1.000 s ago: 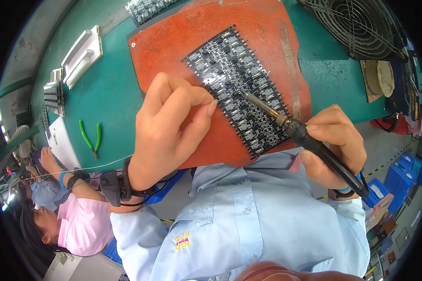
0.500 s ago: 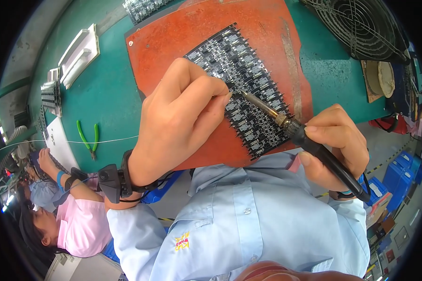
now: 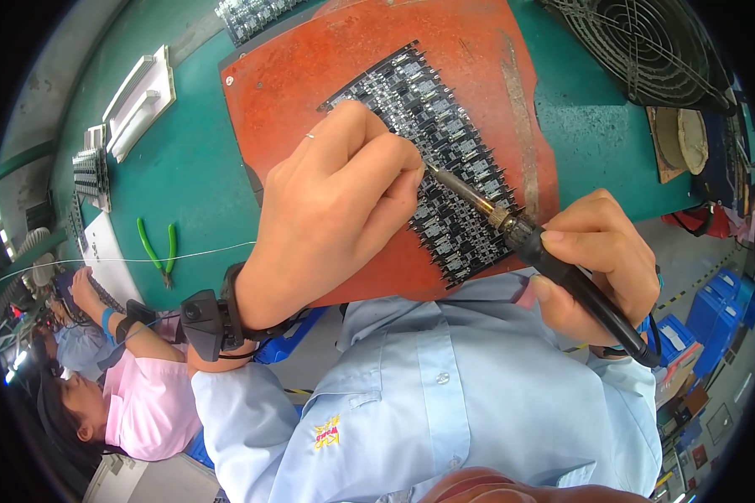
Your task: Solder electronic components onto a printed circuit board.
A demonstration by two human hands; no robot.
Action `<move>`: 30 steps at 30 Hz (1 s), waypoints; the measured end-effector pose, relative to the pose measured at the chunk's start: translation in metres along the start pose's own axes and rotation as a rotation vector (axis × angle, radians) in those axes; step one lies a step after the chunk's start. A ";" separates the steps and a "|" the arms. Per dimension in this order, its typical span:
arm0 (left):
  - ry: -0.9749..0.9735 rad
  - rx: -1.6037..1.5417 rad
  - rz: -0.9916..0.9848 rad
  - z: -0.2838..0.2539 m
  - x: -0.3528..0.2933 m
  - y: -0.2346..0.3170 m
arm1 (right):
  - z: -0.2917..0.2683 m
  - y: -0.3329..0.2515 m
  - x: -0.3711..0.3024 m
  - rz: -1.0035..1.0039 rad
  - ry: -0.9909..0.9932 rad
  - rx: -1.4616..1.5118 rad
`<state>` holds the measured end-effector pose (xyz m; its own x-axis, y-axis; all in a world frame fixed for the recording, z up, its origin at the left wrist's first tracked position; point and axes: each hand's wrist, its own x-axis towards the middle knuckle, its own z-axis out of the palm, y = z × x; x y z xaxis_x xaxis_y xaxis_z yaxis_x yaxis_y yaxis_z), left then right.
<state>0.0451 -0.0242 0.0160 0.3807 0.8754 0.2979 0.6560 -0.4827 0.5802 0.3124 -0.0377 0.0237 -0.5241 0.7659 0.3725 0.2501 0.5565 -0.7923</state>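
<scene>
My left hand (image 3: 335, 197) is closed in a pinch over the black circuit board panel (image 3: 457, 151). It holds a thin solder wire (image 3: 197, 253) that comes in from the left; the wire's end at the fingertips is too small to make out. In my right hand (image 3: 606, 264) is a soldering iron (image 3: 575, 285) with a black handle. Its metal tip points up and left, close beside my left fingertips over the panel. The panel, packed with rows of small parts, lies slanted on a worn red mat (image 3: 386, 29). My left hand hides part of it.
Green-handled pliers (image 3: 169, 251) lie on the green table left of the mat. Beyond them are a white holder (image 3: 143, 105) and more boards (image 3: 91, 172). A black fan (image 3: 637, 46) stands at the far right. A co-worker in pink (image 3: 155, 407) sits at left.
My left hand has moved slightly to the right, with the wire still in its pinch. The panel has shifted a little left. The iron's tip has moved slightly left, still near those fingertips.
</scene>
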 end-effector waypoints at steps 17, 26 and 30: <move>0.041 0.266 0.394 -0.003 -0.021 -0.013 | 0.005 -0.008 0.008 -0.007 0.068 0.008; -0.016 0.267 0.336 -0.006 -0.021 -0.006 | -0.005 0.002 0.001 -0.068 0.095 0.053; -0.013 0.261 0.335 -0.006 -0.020 -0.005 | -0.013 0.004 -0.005 -0.067 0.127 0.017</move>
<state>0.0303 -0.0393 0.0110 0.6080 0.6692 0.4272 0.6368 -0.7324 0.2409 0.3266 -0.0358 0.0249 -0.4320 0.7624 0.4818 0.2036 0.6029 -0.7714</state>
